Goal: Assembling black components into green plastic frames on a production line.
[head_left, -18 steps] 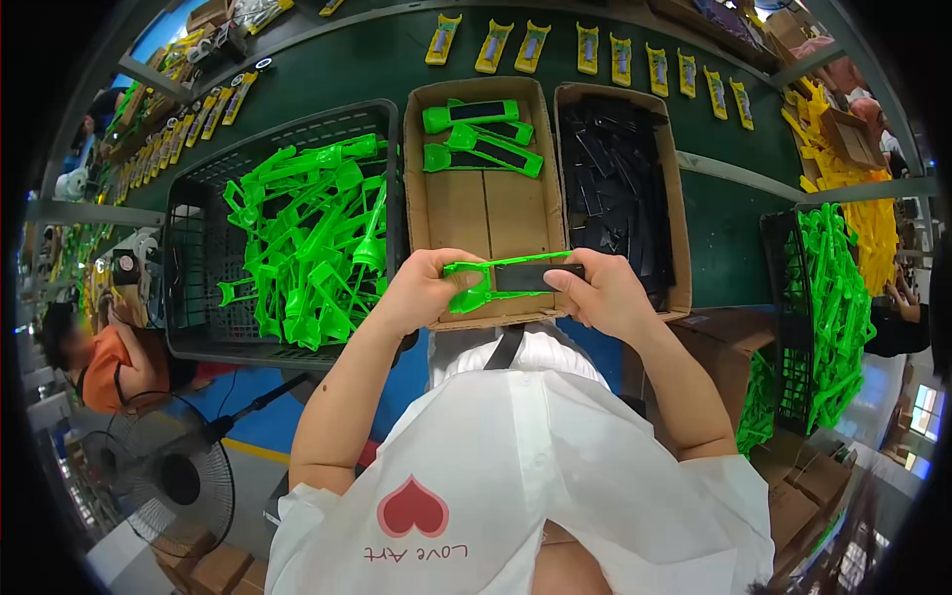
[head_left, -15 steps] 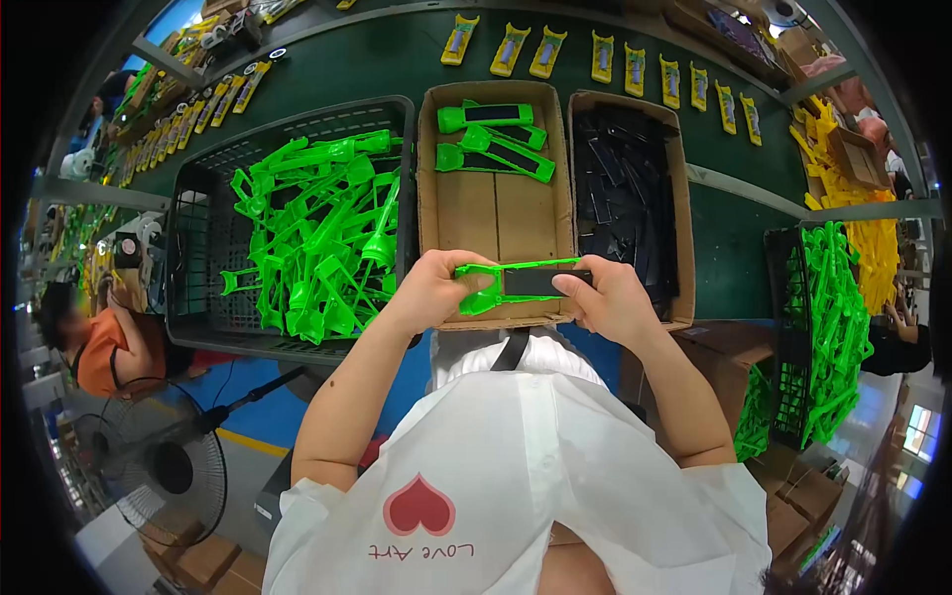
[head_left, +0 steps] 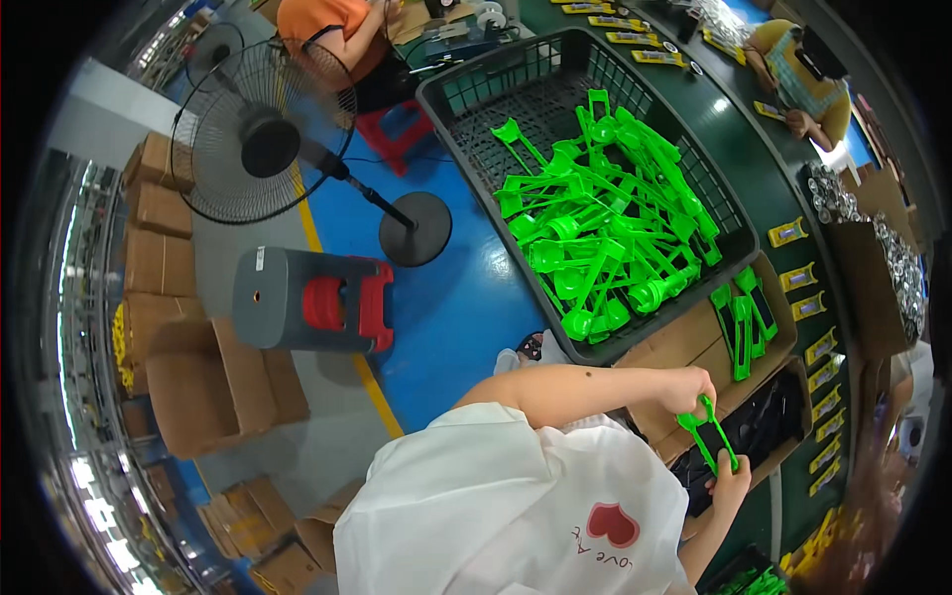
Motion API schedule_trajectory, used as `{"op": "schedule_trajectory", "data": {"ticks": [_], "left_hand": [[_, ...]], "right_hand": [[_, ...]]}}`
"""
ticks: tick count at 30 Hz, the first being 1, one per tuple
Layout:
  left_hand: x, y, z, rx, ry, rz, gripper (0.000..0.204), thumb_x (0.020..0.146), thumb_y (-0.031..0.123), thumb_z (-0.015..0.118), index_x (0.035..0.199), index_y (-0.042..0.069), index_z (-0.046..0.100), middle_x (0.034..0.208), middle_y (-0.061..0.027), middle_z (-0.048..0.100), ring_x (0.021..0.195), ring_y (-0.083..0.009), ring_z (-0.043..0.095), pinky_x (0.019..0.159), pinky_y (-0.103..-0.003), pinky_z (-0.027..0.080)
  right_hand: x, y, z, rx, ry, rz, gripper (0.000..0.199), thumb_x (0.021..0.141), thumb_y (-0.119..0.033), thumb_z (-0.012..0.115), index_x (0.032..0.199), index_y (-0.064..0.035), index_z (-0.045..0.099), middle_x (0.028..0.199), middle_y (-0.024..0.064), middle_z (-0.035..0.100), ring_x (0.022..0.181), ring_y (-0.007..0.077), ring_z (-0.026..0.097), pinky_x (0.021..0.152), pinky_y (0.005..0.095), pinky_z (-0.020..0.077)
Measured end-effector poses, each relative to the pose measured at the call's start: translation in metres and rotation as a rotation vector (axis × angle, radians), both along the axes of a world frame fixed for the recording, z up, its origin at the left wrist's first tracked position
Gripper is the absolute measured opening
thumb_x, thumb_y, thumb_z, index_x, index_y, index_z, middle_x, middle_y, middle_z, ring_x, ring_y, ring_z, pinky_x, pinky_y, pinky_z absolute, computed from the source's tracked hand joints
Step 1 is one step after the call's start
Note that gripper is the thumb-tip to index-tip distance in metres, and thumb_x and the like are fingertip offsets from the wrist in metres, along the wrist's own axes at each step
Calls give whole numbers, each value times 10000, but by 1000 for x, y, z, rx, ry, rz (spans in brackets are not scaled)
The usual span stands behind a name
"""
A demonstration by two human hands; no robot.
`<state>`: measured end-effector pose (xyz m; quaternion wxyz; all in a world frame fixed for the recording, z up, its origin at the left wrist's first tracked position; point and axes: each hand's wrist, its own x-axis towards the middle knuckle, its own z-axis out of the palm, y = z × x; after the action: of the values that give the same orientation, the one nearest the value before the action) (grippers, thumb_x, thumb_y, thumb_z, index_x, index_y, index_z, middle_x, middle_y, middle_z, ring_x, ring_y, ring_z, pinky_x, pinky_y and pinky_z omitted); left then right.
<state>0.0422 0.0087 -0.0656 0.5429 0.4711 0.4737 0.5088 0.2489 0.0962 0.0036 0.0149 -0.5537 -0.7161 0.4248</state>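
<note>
Few green pieces finished, many waiting.
Both hands [head_left: 712, 436] are gripping one green piece [head_left: 710, 433]; three are lying in the cardboard box [head_left: 694, 342], dozens filling the crate [head_left: 555, 89].

The hands' way is hemmed in: at twelve o'clock of the left hand [head_left: 687, 389] stands the black crate [head_left: 466, 94], heaped with green parts [head_left: 605, 233] (no bare gap). At two o'clock the open cardboard box [head_left: 694, 342] has free floor. The blue floor [head_left: 466, 297] at ten o'clock lies open below the bench.
</note>
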Motion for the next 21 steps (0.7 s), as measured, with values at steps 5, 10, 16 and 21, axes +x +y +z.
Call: {"op": "schedule_trajectory", "data": {"ticks": [5, 10, 16, 21], "left_hand": [[-5, -5, -11, -90, -15, -1, 225, 647, 14, 568, 858, 51, 638, 751, -85, 623, 698, -185, 576, 633, -297, 449], [1, -8, 17, 28, 536, -40, 136, 650, 91, 581, 771, 44, 620, 742, -128, 614, 710, -279, 591, 628, -353, 469], [11, 9, 25, -231, 1075, -188, 249, 736, 298, 545, 696, 58, 600, 700, -138, 599, 704, -297, 590, 626, -406, 471], [15, 20, 44, -309, 1130, -259, 207, 727, 256, 552, 696, 55, 586, 701, -140, 593, 711, -307, 580, 639, -406, 465]], "right_hand": [[-5, -1, -13, -107, 253, 51, 247, 829, -213, 561, 679, -54, 448, 483, 13, 458, 336, 67, 415, 291, 189, 272], [-1, -10, -13, -23, 229, 3, 237, 802, -156, 581, 629, -62, 448, 452, 10, 447, 335, 60, 392, 295, 190, 276], [-33, -21, -21, 218, 119, 116, 243, 725, -202, 647, 701, -2, 512, 566, 181, 514, 480, 296, 522, 456, 343, 391], [-24, -22, -26, 137, 92, 16, 282, 726, -234, 658, 694, 4, 511, 551, 166, 543, 498, 276, 558, 467, 328, 420]]}}
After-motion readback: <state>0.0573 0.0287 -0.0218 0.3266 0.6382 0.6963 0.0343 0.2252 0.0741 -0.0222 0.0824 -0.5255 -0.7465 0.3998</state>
